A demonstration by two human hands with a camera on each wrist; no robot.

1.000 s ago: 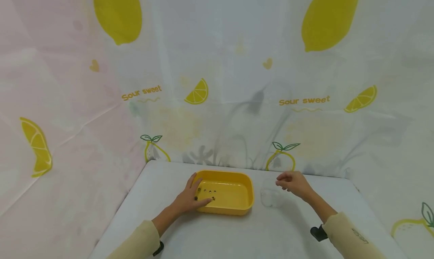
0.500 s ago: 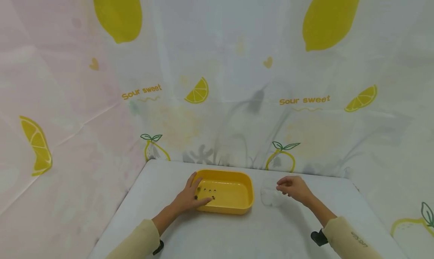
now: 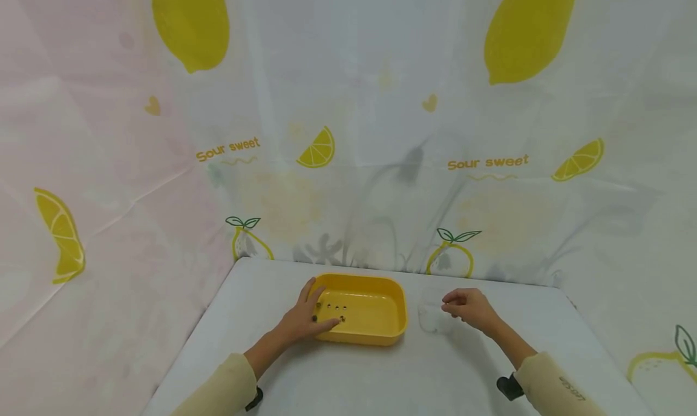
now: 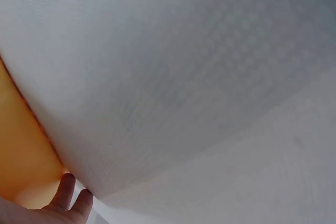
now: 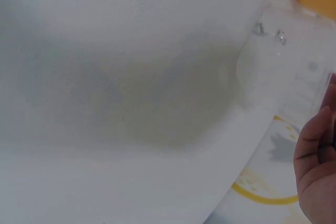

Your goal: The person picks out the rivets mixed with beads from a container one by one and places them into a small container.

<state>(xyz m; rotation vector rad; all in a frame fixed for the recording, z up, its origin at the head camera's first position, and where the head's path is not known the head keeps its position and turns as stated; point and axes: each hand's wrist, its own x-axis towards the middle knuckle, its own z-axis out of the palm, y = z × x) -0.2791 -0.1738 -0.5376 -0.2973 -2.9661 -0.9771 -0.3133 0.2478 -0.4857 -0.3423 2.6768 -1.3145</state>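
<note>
**One yellow tray, one clear cup, two hands on the desk**

Your left hand rests on the left end of the single yellow tray, fingers straight and spread over its rim, the grip open and curled round nothing. Inside the tray lie about six small dark beads, close to your fingertips; they are too small to count with certainty. Just right of the tray, apart from it, stands one clear cup, so transparent that its outline is hard to make out in the head view. Your right hand sits at the cup's right side, fingers curled together above its rim; whether the fingertips pinch something you cannot tell. The right wrist view shows the cup's wall with two tiny beads at its edge, your fingers cut off at the frame. The left wrist view shows only a strip of tray and two fingertips. Everything stands on the white desk, before a lemon-print curtain.
</note>
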